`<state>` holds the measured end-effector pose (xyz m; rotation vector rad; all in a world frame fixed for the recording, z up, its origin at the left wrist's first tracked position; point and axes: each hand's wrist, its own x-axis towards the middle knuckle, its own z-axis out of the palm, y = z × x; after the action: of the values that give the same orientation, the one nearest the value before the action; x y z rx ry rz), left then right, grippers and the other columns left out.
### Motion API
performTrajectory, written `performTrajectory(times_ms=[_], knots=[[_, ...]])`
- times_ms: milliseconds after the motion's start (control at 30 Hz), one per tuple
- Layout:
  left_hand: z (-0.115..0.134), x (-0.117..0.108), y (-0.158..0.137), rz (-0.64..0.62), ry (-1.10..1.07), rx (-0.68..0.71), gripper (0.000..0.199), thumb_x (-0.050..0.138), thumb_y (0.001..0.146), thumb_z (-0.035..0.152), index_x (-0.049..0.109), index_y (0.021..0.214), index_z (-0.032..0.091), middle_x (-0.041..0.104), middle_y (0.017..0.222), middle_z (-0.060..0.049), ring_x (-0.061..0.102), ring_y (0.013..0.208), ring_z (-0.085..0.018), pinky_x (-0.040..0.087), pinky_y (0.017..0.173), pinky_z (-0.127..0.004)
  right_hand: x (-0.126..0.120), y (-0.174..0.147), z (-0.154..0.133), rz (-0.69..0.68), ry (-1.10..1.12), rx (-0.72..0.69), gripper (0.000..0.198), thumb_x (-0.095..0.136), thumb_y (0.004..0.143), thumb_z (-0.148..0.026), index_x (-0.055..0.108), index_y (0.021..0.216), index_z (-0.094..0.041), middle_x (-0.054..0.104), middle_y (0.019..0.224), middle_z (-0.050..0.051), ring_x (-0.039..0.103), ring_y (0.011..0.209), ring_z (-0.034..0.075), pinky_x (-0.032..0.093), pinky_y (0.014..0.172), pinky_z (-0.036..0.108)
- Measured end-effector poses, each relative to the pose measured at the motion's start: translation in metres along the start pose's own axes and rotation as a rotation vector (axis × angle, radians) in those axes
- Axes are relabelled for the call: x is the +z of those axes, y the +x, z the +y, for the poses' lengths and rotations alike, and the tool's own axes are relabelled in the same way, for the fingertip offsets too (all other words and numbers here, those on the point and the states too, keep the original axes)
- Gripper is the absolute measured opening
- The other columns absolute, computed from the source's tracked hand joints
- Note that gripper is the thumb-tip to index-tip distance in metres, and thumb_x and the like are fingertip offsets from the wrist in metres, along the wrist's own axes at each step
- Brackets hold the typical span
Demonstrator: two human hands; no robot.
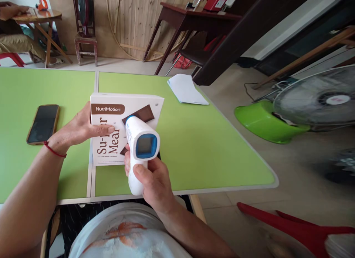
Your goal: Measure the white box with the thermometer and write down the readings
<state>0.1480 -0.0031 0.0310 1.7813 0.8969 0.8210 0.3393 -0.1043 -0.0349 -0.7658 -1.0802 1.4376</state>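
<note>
Light green table (216,158) fills the middle of the frame, and behind it, at the top centre, stands a dark red desk (184,23). At the upper left, another person (16,43) sits beside a round wooden table (52,14). Near the right edge is a large fan (316,97). At the centre of the frame, the left hand (80,126) holds a white box (119,120) marked "NutriMotion" by its left edge, with the thumb on its front. The right hand (156,180) is closed around the handle of a white thermometer gun (141,150). Its nose points toward the box; whether they touch, I cannot tell. One phone (43,125) lies at the left, and white papers (187,88) lie right of top centre, both on the green surface.
</note>
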Motion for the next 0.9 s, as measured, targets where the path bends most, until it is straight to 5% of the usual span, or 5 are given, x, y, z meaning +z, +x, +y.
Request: performTrajectory(times_ms=[400,600,800,900], knots=[[0.003,0.003,0.0,0.071,-0.02,0.025,0.05,0.078,0.074,0.039,0.06,0.116,0.018,0.07,0.106,-0.007,0.068,0.095,-0.025,0.057,0.075,-0.033,0.001,0.001,-0.003,0.01,-0.014,0.013,0.028,0.069,0.079,-0.047,0.063,0.088,-0.021,0.049,0.068,-0.001,0.041,0.061,0.011,0.036,0.051,0.025],[-0.006,-0.003,0.0,0.188,-0.082,0.181,0.037,0.08,0.075,0.033,0.066,0.105,0.017,0.072,0.102,-0.005,0.069,0.088,-0.022,0.059,0.074,-0.032,-0.003,0.004,-0.018,0.028,-0.145,-0.084,0.036,0.071,0.075,-0.053,0.064,0.09,-0.021,0.057,0.067,-0.001,0.044,0.054,0.011,0.04,0.047,0.025],[-0.025,-0.008,0.007,0.509,-0.054,0.389,0.052,0.088,0.066,0.024,0.062,0.11,0.017,0.07,0.111,-0.005,0.067,0.098,-0.022,0.058,0.085,-0.035,-0.068,0.024,-0.029,0.386,-0.58,-0.373,0.046,0.071,0.074,-0.048,0.059,0.111,-0.023,0.07,0.093,0.006,0.063,0.072,0.018,0.052,0.061,0.032],[-0.04,-0.012,0.013,0.606,0.006,0.418,0.074,0.094,0.055,0.025,0.054,0.117,0.02,0.064,0.119,-0.005,0.063,0.106,-0.022,0.056,0.088,-0.035,-0.118,0.033,-0.028,0.521,-0.889,-0.312,0.052,0.071,0.071,-0.049,0.061,0.112,-0.019,0.071,0.099,0.01,0.066,0.083,0.023,0.054,0.074,0.04]])
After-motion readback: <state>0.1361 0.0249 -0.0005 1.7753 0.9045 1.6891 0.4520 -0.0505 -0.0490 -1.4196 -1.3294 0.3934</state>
